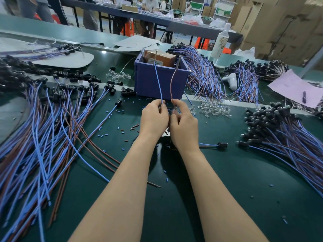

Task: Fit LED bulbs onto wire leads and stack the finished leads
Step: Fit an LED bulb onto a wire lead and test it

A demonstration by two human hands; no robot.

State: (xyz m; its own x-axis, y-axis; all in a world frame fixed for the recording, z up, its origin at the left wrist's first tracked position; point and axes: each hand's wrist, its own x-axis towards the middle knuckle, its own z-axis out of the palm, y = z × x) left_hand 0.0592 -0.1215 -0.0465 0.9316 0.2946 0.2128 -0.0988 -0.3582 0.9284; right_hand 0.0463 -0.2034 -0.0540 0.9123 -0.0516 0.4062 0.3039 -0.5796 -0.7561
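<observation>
My left hand [153, 117] pinches a blue wire [158, 81] that rises toward the blue bin. My right hand [183, 123] pinches the brown wire [172, 84] of the same lead. Both hands sit close together over the green mat, and whatever lies between the palms is hidden. A heap of clear LED bulbs [213, 109] lies just right of my hands. Unfitted leads with black sockets [52, 119] fan out on the left. A stack of leads with bulbs [279, 135] lies on the right.
A blue plastic bin [157, 79] holding a brown box stands behind my hands. More lead bundles [202, 74] lie behind it, with a white bottle [221, 42] and a pink paper [297, 88]. Small cut blue and brown sleeve bits litter the green mat [227, 180]. One single lead [218, 145] lies near my right wrist.
</observation>
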